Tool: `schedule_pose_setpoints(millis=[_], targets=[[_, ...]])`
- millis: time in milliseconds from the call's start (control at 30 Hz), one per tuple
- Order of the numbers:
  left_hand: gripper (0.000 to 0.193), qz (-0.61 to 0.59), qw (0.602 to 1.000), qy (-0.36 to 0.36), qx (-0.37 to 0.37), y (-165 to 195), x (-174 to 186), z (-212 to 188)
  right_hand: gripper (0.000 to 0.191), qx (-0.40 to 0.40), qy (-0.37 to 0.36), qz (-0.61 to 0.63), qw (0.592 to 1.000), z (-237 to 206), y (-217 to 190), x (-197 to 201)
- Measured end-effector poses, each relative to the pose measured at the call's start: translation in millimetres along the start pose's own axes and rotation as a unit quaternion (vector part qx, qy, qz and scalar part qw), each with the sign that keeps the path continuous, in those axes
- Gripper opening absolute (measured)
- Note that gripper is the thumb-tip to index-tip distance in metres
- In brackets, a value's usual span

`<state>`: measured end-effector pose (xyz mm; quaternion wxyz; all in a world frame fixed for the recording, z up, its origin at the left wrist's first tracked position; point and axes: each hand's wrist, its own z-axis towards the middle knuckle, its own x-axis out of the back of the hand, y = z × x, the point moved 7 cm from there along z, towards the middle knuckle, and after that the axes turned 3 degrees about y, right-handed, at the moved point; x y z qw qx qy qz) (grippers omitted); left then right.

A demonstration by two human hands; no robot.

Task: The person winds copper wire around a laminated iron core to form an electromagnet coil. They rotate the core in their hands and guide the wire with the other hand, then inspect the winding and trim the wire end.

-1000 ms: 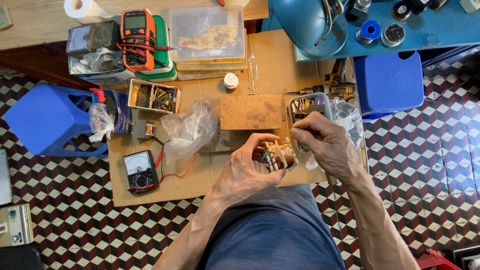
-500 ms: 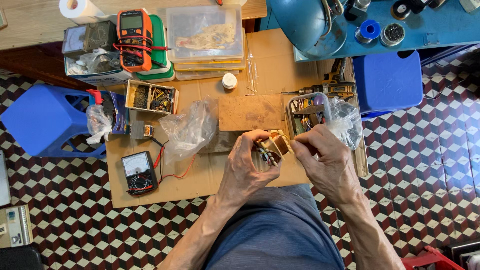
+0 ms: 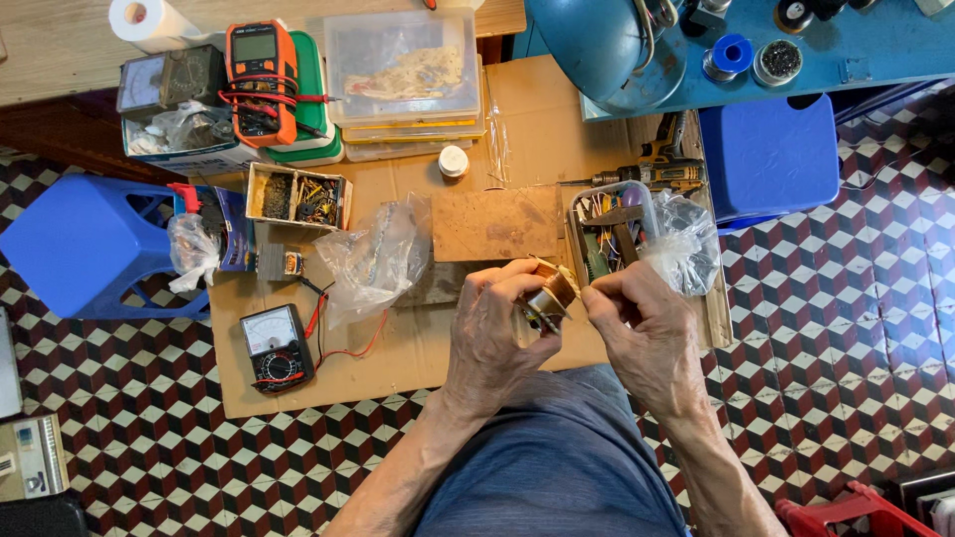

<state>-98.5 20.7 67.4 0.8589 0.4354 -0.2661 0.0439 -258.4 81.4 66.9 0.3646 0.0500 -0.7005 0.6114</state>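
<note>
Low in the middle of the frame, above a lap in blue cloth, the left hand [image 3: 494, 333] grips a small copper-brown wound coil with a pale frame [image 3: 550, 295], fingers curled closed around its body so that it sits steady and raised off the work surface. The right hand [image 3: 647, 333] meets it from the right; its fingertips [image 3: 594, 299] are pinched narrow at the coil's edge, though what they nip is too small to tell. Holding the coil between both hands likely keeps it close to the eye and free to turn. It looks like a squat spool of reddish wire, with thin leads or tabs showing at its lower left.

Just beyond the hands, a flat brown cardboard sheet [image 3: 398, 358] covers the chequered red, white and black tiled floor [image 3: 149, 457], probably to catch small parts. On it, left of the hands, lie a crumpled clear plastic bag [image 3: 373, 259] and a black analogue meter with red leads [image 3: 276, 347]. A bare brown board [image 3: 494, 224] sits above the hands, and a clear tray of hand tools [image 3: 609, 227] to their upper right.

Farther up are an open wooden box of small parts [image 3: 298, 196], an orange digital multimeter [image 3: 261, 68] and stacked clear plastic lidded boxes [image 3: 403, 70]. A blue plastic stool [image 3: 75, 249] stands at the left edge.
</note>
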Motion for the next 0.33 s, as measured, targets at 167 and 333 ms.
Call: schedule_pose_setpoints(millis=[167, 333], targets=[[0.067, -0.015, 1.0, -0.007, 0.002, -2.8, -1.5, -2.4, 0.012, -0.03, -0.002, 0.001, 1.0, -0.1, 7.0, -2.4], [0.065, -0.027, 0.999, -0.022, 0.022, -10.4, -5.3, -6.1, 0.012, -0.059, 0.009, -0.004, 0.998, -2.5, 12.0, -5.3]])
